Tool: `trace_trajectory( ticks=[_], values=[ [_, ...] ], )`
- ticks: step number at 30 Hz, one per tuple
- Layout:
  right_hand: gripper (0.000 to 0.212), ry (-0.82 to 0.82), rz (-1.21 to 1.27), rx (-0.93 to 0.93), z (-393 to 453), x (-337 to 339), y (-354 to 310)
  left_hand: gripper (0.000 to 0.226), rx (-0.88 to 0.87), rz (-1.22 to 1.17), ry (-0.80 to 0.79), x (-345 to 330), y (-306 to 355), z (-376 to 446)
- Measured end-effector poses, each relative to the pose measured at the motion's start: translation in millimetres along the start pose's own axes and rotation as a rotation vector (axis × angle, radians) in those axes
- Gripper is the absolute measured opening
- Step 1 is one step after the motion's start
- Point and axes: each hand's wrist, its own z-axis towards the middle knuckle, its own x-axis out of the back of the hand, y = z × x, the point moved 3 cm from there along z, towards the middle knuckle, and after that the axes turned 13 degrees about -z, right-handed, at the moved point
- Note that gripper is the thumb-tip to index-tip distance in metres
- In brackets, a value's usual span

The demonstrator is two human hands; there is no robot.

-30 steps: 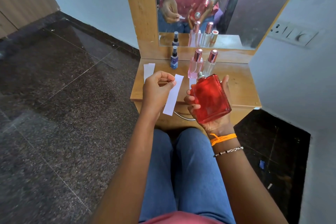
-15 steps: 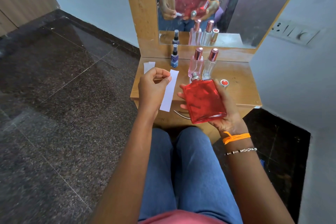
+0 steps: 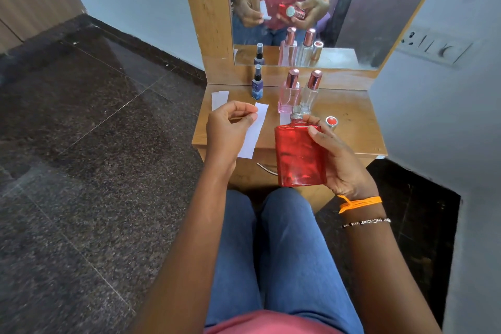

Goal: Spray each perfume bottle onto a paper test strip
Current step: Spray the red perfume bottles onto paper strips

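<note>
- While the right hand wraps its fingers around the red bottle, the bottle stands near upright over the table's front edge, long axis vertical, silver nozzle at the top pointing away toward the mirror.
- Right forefinger lies beside the nozzle.
- Left hand pinches the upper end of a paper strip between thumb and fingertips; the strip hangs with its long axis running down and slightly left, just left of the bottle, not touching it.
- Red cap rests on the table, right of the bottle.
- Pink bottle, clear bottle and blue bottle stand upright near the mirror.
- Spare strips lie at the table's left edge.
- Open tabletop remains to the right.
</note>
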Motion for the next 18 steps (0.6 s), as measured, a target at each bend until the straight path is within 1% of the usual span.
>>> trace_trajectory(
  ticks=[5,7,11,15,16,18],
  values=[
    [0.033,-0.071,0.106,0.098,2.2,-6.5,1.9,0.013,0.037,-0.036,-0.017,-0.9,2.2,-2.1],
    [0.035,-0.065,0.09,0.115,2.1,-7.0,1.0,0.016,0.065,-0.06,-0.034,-1.2,2.4,-3.1],
    [0.041,0.034,-0.151,0.16,1.8,-4.0,-2.1,0.021,0.118,-0.131,-0.078,-4.1,5.3,-4.5],
    [0.06,0.0,-0.28,0.178,-0.4,-7.3,-7.0,0.024,0.132,-0.178,-0.125,-5.4,11.0,-5.1],
    [0.061,0.001,-0.325,0.189,-0.7,-9.3,-8.6,0.025,0.136,-0.185,-0.137,-5.3,12.2,-5.2],
    [0.057,0.045,-0.439,0.238,-0.2,-14.6,-12.7,0.025,0.143,-0.192,-0.153,-5.3,14.1,-5.5]
  ],
)
